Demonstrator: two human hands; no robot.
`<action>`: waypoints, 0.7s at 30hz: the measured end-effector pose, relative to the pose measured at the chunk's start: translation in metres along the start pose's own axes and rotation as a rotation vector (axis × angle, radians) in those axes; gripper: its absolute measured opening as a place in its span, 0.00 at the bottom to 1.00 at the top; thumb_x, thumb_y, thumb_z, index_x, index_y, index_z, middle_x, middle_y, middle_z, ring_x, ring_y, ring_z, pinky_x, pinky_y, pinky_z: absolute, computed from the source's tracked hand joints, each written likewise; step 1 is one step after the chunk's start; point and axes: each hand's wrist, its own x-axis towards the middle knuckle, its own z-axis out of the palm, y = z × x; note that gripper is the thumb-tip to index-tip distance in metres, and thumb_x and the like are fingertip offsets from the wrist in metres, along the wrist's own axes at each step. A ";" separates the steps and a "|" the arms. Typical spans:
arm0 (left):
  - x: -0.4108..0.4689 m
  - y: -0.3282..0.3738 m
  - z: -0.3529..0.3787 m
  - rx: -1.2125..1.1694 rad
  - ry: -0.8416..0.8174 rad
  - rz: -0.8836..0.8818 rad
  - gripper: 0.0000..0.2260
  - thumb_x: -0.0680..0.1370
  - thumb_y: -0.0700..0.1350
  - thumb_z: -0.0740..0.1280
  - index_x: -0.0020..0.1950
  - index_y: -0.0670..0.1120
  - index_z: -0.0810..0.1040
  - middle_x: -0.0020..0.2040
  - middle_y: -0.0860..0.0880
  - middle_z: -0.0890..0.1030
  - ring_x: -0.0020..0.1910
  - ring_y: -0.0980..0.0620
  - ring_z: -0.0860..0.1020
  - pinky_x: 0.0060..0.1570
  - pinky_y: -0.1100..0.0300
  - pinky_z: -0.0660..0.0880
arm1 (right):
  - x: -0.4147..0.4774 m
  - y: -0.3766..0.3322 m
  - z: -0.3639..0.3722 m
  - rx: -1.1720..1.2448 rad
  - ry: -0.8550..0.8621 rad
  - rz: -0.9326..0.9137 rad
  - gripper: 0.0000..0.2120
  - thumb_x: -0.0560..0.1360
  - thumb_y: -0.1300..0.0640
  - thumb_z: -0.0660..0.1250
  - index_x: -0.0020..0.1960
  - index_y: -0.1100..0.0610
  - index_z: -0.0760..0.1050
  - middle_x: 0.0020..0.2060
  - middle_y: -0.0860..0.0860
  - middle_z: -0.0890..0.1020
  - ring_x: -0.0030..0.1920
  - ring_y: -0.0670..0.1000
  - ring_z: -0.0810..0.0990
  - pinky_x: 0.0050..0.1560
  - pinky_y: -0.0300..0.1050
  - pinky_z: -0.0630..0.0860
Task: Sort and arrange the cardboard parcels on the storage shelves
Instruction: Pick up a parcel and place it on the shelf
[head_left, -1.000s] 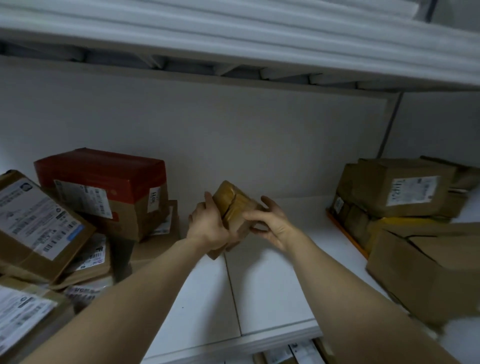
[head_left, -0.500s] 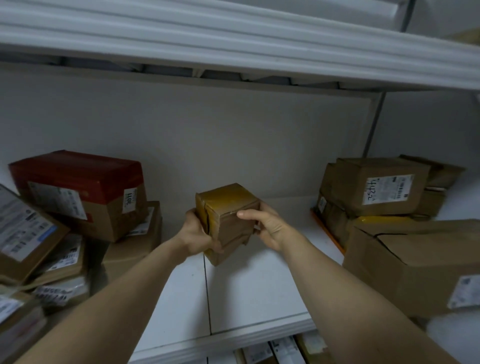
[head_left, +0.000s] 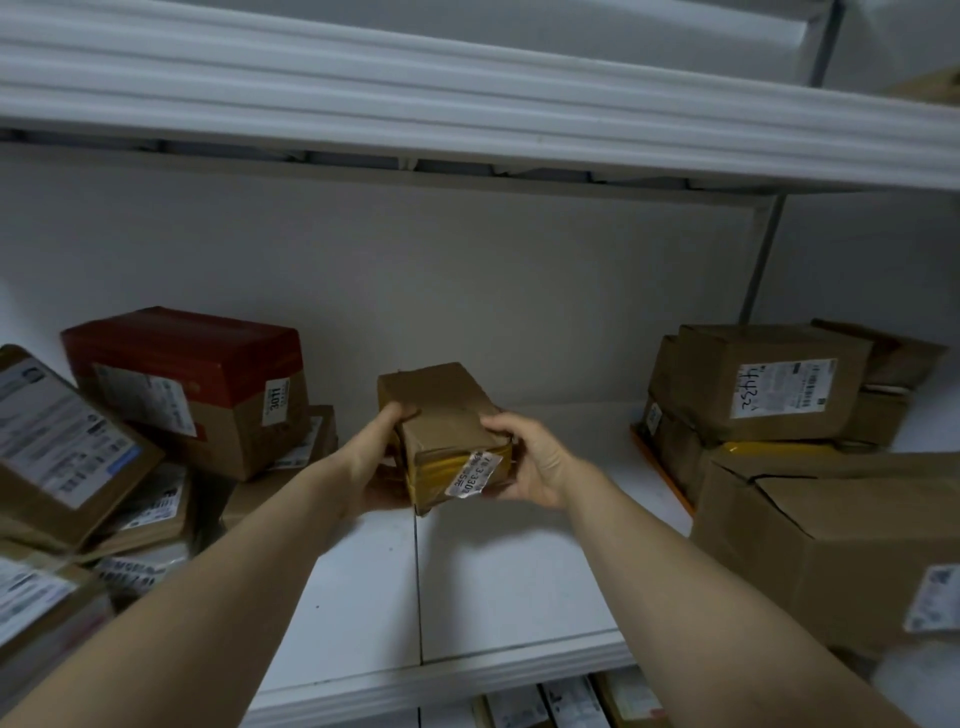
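Note:
A small brown cardboard parcel wrapped in yellowish tape hangs above the middle of the white shelf. A small white label on its near face points toward me. My left hand grips its left side and underside. My right hand grips its right side, fingers curled over the top edge. Both forearms reach in from below.
A red-topped box tops a loose pile of labelled parcels at the left. Stacked brown boxes and a large box fill the right. Another shelf hangs overhead. More parcels show under the shelf's front edge.
Both hands have turned the small parcel, so its labelled end now faces me. It sits slightly lower and nearer than before.

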 end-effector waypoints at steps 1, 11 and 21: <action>0.000 0.001 0.001 -0.031 0.003 -0.018 0.26 0.74 0.61 0.64 0.57 0.38 0.73 0.53 0.36 0.79 0.48 0.39 0.80 0.44 0.51 0.78 | -0.001 -0.001 0.002 0.018 -0.009 0.006 0.22 0.67 0.48 0.73 0.57 0.57 0.76 0.51 0.58 0.82 0.53 0.59 0.80 0.60 0.58 0.75; -0.006 0.005 0.004 0.098 0.011 -0.075 0.34 0.72 0.68 0.61 0.60 0.39 0.75 0.52 0.36 0.78 0.43 0.41 0.79 0.38 0.52 0.79 | -0.003 -0.007 0.010 -0.079 0.099 0.071 0.14 0.78 0.46 0.63 0.52 0.58 0.75 0.42 0.58 0.81 0.41 0.56 0.81 0.36 0.49 0.81; -0.001 0.005 -0.003 0.183 0.194 0.051 0.27 0.76 0.63 0.61 0.69 0.48 0.64 0.66 0.39 0.68 0.61 0.38 0.71 0.51 0.46 0.75 | -0.005 -0.001 -0.005 0.081 0.238 0.145 0.23 0.79 0.41 0.53 0.44 0.57 0.77 0.38 0.59 0.81 0.24 0.54 0.78 0.18 0.32 0.65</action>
